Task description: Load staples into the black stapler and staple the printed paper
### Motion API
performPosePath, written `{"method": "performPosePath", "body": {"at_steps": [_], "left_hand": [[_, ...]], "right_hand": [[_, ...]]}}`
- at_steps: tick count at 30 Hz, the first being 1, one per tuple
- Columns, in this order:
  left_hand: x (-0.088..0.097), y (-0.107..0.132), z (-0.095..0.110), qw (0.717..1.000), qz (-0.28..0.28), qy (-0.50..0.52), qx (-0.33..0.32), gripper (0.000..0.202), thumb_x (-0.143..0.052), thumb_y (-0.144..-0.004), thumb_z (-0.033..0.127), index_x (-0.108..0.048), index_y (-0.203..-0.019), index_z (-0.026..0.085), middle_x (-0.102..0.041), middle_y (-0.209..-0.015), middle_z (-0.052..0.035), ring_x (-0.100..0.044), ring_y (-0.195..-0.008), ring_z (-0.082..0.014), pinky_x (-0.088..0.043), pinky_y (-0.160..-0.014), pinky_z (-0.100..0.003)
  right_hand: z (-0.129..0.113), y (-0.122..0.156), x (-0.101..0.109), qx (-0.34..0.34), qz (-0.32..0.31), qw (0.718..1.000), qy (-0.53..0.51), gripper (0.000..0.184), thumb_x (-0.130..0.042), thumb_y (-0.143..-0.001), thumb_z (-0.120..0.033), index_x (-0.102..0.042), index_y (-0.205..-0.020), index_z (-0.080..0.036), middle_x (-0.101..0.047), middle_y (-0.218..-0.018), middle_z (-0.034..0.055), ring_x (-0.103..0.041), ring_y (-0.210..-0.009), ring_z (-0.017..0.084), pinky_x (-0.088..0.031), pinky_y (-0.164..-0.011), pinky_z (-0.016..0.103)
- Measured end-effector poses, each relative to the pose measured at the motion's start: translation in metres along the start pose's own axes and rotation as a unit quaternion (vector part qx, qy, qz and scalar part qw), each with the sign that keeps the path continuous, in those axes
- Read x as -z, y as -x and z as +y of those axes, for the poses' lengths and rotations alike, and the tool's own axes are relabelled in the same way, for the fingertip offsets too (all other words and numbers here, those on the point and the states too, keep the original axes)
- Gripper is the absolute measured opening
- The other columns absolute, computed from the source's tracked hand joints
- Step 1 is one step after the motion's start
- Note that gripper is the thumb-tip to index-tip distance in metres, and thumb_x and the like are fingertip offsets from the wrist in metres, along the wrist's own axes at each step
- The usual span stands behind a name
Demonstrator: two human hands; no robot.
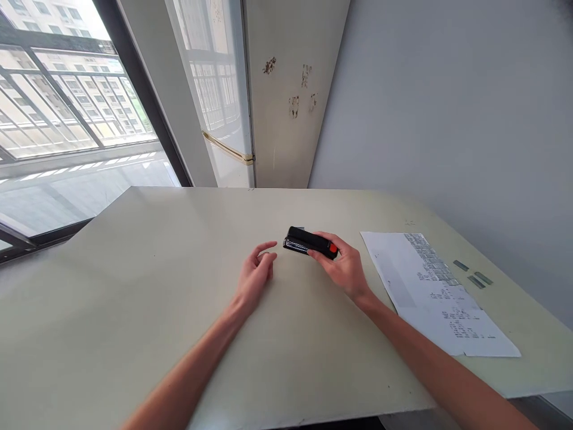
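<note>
Pinching a black stapler [308, 242] by its red-marked end, the right hand [344, 266] reaches in over the table [170, 269] in the head view, forearm slanting from lower right. Left hand [257, 272], thumb and forefinger parted, other fingers curled, sits just beside the stapler's opposite end.

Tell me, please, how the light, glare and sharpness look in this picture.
In the head view, daylight enters through the window at left, its sky nearly white, with soft sheen on the table; same view, right hand and black stapler fairly sharp, the paper sheet's print too small to read.
</note>
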State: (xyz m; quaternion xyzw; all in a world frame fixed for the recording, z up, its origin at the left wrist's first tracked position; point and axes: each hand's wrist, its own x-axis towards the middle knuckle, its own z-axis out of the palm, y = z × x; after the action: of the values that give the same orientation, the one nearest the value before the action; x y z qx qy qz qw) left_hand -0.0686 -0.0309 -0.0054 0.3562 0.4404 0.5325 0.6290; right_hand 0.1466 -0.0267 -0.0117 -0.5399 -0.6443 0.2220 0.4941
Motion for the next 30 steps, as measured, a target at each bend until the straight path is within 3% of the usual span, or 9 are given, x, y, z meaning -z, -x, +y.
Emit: {"method": "performPosePath", "body": {"at_steps": [3, 6, 11, 14, 18, 22, 25, 27, 30], "left_hand": [[0.004, -0.006, 0.006, 0.996, -0.016, 0.082, 0.035, 0.026, -0.077, -0.082, 0.032, -0.071, -0.101, 0.015, -0.027, -0.061, 0.0108, -0.025, -0.051, -0.0083, -0.025, -0.05, -0.022], [0.006, -0.009, 0.007, 0.983, -0.031, 0.167, 0.075, 0.025, -0.073, -0.087, 0.035, -0.07, -0.097, 0.012, -0.029, -0.062, 0.0096, -0.029, -0.05, -0.0076, -0.031, -0.049, -0.02], [0.011, -0.011, 0.006, 0.959, -0.019, 0.26, 0.116, 0.026, -0.061, -0.099, 0.033, -0.071, -0.103, 0.009, -0.051, -0.069, 0.0009, -0.051, -0.057, -0.0104, -0.048, -0.056, -0.022], [0.012, -0.013, 0.006, 0.95, 0.0, 0.285, 0.128, 0.031, -0.055, -0.103, 0.033, -0.071, -0.112, 0.008, -0.068, -0.085, -0.0091, -0.068, -0.075, -0.0156, -0.057, -0.071, -0.024], [0.01, -0.013, 0.007, 0.945, 0.012, 0.296, 0.136, 0.04, -0.049, -0.107, 0.036, -0.067, -0.128, 0.007, -0.075, -0.118, -0.0202, -0.075, -0.11, -0.0245, -0.06, -0.093, -0.031], [0.007, -0.012, 0.007, 0.944, 0.008, 0.303, 0.13, 0.048, -0.044, -0.109, 0.037, -0.061, -0.136, 0.001, -0.071, -0.13, -0.0262, -0.071, -0.124, -0.0288, -0.056, -0.105, -0.036], [0.006, -0.009, 0.005, 0.944, -0.014, 0.299, 0.137, 0.051, -0.045, -0.108, 0.04, -0.062, -0.138, 0.002, -0.073, -0.128, -0.0243, -0.072, -0.123, -0.0308, -0.058, -0.104, -0.038], [0.005, -0.007, 0.002, 0.945, -0.042, 0.288, 0.151, 0.052, -0.049, -0.107, 0.042, -0.063, -0.14, 0.005, -0.073, -0.132, -0.0225, -0.071, -0.124, -0.0323, -0.058, -0.104, -0.041], [0.002, -0.002, 0.001, 0.942, -0.089, 0.272, 0.175, 0.055, -0.051, -0.107, 0.044, -0.061, -0.145, 0.006, -0.068, -0.141, -0.0227, -0.066, -0.131, -0.0329, -0.055, -0.108, -0.043]], "right_hand": [[0.007, -0.024, -0.021, -0.002, -0.02, 0.999, 0.031, 0.033, -0.074, -0.09, -0.041, -0.072, -0.12, -0.026, -0.082, -0.109, 0.0044, -0.075, -0.094, 0.025, -0.06, -0.088, 0.042], [0.009, -0.046, -0.048, 0.013, -0.034, 0.998, 0.055, 0.03, -0.073, -0.09, -0.038, -0.071, -0.118, -0.027, -0.082, -0.109, 0.0038, -0.075, -0.094, 0.025, -0.059, -0.09, 0.042], [0.01, -0.072, -0.088, 0.039, -0.045, 0.993, 0.1, 0.028, -0.071, -0.091, -0.034, -0.069, -0.118, -0.027, -0.081, -0.108, 0.0059, -0.072, -0.097, 0.028, -0.053, -0.096, 0.047], [0.013, -0.083, -0.101, 0.053, -0.043, 0.99, 0.124, 0.027, -0.07, -0.092, -0.032, -0.068, -0.118, -0.024, -0.081, -0.106, 0.0088, -0.071, -0.099, 0.03, -0.047, -0.102, 0.05], [0.009, -0.086, -0.098, 0.081, -0.043, 0.987, 0.132, 0.028, -0.069, -0.094, -0.031, -0.067, -0.12, -0.02, -0.079, -0.112, 0.0128, -0.07, -0.104, 0.031, -0.044, -0.105, 0.051], [-0.01, -0.061, -0.076, 0.136, -0.028, 0.984, 0.108, 0.029, -0.054, -0.105, -0.035, -0.061, -0.129, -0.022, -0.071, -0.131, 0.0123, -0.065, -0.12, 0.026, -0.047, -0.107, 0.044], [-0.023, -0.029, -0.06, 0.244, -0.134, 0.957, 0.084, 0.029, -0.059, -0.104, -0.036, -0.062, -0.13, -0.023, -0.069, -0.13, 0.0109, -0.068, -0.115, 0.024, -0.054, -0.099, 0.037], [-0.028, -0.01, -0.054, 0.28, -0.198, 0.933, 0.111, 0.037, -0.069, -0.1, -0.038, -0.062, -0.133, -0.021, -0.07, -0.131, 0.0119, -0.069, -0.115, 0.026, -0.056, -0.098, 0.039], [-0.031, 0.009, -0.049, 0.289, -0.204, 0.923, 0.151, 0.031, -0.07, -0.1, -0.032, -0.065, -0.128, -0.019, -0.074, -0.124, 0.0112, -0.07, -0.115, 0.028, -0.057, -0.1, 0.043]]}}
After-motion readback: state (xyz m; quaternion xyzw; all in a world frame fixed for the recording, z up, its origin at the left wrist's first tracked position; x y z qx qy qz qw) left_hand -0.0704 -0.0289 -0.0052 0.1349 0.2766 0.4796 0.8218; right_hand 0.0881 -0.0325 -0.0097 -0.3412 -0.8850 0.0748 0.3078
